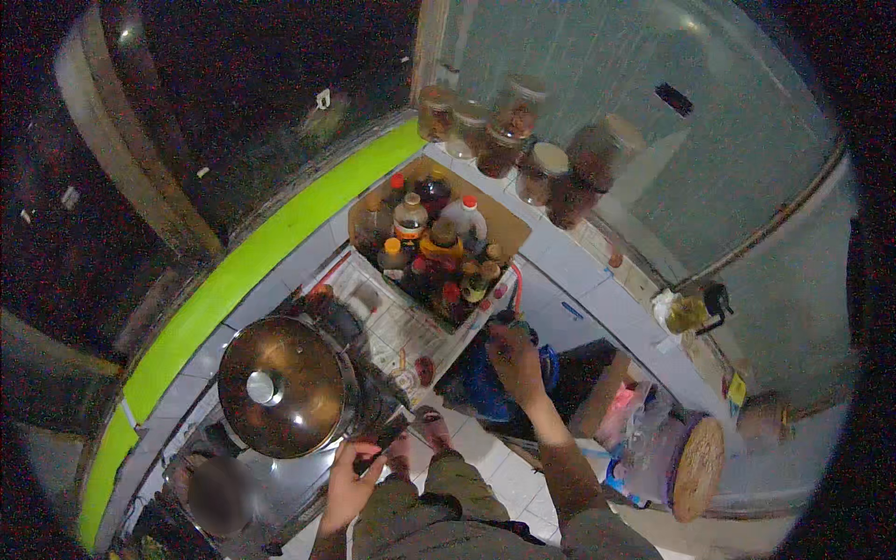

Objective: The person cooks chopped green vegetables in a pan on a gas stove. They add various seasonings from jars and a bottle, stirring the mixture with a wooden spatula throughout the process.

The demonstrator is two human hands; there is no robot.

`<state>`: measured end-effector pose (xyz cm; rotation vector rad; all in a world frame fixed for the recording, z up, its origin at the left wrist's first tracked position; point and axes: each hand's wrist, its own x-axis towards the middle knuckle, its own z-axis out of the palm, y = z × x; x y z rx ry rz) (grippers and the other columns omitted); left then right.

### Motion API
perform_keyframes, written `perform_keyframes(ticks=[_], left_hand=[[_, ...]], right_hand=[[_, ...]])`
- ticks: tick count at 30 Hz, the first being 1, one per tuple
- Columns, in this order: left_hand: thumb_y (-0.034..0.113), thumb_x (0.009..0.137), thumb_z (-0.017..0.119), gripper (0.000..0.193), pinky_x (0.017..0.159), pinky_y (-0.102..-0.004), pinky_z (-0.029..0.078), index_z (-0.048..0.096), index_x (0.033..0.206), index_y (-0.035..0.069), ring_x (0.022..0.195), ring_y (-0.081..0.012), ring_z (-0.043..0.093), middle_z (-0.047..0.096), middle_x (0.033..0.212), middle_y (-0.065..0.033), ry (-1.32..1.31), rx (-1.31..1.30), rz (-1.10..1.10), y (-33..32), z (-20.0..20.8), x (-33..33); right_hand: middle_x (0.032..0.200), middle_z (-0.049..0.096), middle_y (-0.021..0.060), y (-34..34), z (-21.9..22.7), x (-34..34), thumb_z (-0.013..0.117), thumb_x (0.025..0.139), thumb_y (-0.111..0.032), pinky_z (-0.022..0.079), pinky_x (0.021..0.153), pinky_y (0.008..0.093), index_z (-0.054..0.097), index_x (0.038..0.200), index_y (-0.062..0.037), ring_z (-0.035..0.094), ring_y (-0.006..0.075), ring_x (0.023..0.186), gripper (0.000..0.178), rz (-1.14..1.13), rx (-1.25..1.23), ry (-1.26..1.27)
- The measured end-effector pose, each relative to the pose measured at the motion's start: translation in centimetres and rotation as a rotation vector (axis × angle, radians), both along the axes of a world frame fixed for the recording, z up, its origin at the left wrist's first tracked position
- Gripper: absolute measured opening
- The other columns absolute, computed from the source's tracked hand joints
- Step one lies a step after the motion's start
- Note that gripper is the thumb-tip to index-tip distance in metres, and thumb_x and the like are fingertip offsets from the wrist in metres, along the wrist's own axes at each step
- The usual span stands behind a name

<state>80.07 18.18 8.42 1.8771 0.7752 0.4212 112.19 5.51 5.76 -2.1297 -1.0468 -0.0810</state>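
Note:
In front of the stove, at the lower middle, my left hand (350, 485) has its fingers closed round a dark, slim thing (371, 461) whose kind I cannot make out. A large pan under a brown-tinted glass lid (297, 397) with a round metal knob sits on the stove, just beyond that hand to the left. My right hand (513, 359) reaches forward past the counter's front edge, above a blue bag or bucket (485, 383). Its fingertips are dark and blurred, so whether they hold anything is hidden. A cardboard box of bottles (439, 238) stands beyond it on the counter.
Several lidded jars (543, 173) line the tiled ledge at the back. An oil jug (686, 314) with a black handle stands farther right. Plastic bags (644, 429) and a round wooden board (698, 467) are at the lower right. Newspaper (392, 322) covers the counter.

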Motion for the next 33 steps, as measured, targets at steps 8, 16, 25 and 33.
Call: perform_keyframes(ticks=[8,16,25,33], left_hand=[[0.002,0.081,0.068,0.016,0.077,-0.0276,0.048,0.059,0.094,0.003,0.086,-0.0152,0.06,0.064,0.099,-0.0094,-0.024,-0.158,0.176,-2.6,0.0,3.7],[-0.001,0.082,0.065,0.016,0.082,-0.0291,0.048,0.058,0.097,0.001,0.09,-0.0175,0.06,0.064,0.1,-0.0113,-0.111,-0.25,0.198,-5.0,-1.7,7.2],[-0.003,0.083,0.062,0.014,0.088,-0.0309,0.046,0.057,0.095,0.003,0.093,-0.0164,0.058,0.062,0.099,-0.0077,-0.049,-0.338,0.434,-5.4,-0.8,7.9],[0.002,0.086,0.062,0.019,0.083,-0.0276,0.046,0.06,0.105,0.002,0.09,-0.0137,0.058,0.063,0.098,-0.0072,-0.037,-0.276,0.473,-5.6,-0.3,8.3]], right_hand=[[0.087,0.059,0.0112,5.9,4.9,9.0,0.063,0.084,-0.004,0.049,0.063,0.0323,0.058,0.107,-0.0016,0.06,0.0196,0.072,0.023,0.119,0.139,-0.094],[0.097,0.061,0.0121,9.9,4.1,18.0,0.066,0.082,-0.007,0.051,0.069,0.0341,0.056,0.111,-0.0022,0.062,0.0226,0.079,0.031,0.181,0.072,-0.091],[0.104,0.062,0.0142,16.9,4.9,19.6,0.073,0.076,-0.014,0.052,0.079,0.0346,0.058,0.115,-0.006,0.062,0.0255,0.093,0.042,0.275,-0.011,0.157],[0.105,0.058,0.0153,21.2,1.4,21.3,0.069,0.075,-0.042,0.049,0.087,0.0489,0.053,0.114,-0.0025,0.057,0.0345,0.103,0.058,0.436,-0.431,-0.095]])
